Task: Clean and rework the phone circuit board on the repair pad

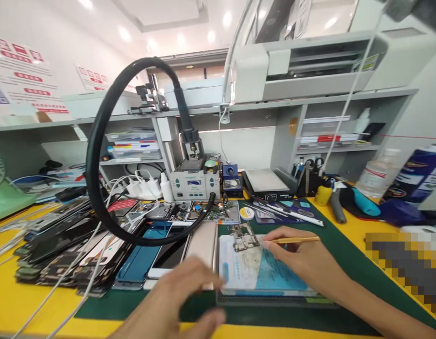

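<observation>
My right hand (290, 245) is closed around gold-coloured tweezers (298, 239), pinched like a pen. Their tips are at the right edge of a phone circuit board (244, 238), largely hidden by my fingers; I cannot tell whether they grip it. The board is over the upper left of a flat blue-and-white case (253, 275), which lies on a dark ridged base. Left of the case, my left hand (184, 294) is blurred by motion, with thumb and fingers apart and nothing visible between them. It is nearest the case's lower left corner.
Several phones (142, 256) and stacked phone parts (59, 249) lie on the left of the green mat (344, 263). A thick black hose (92, 155) loops from the hot-air station (191, 184). Parts trays (218, 212), a heating plate (269, 183) and hand tools (291, 214) stand behind.
</observation>
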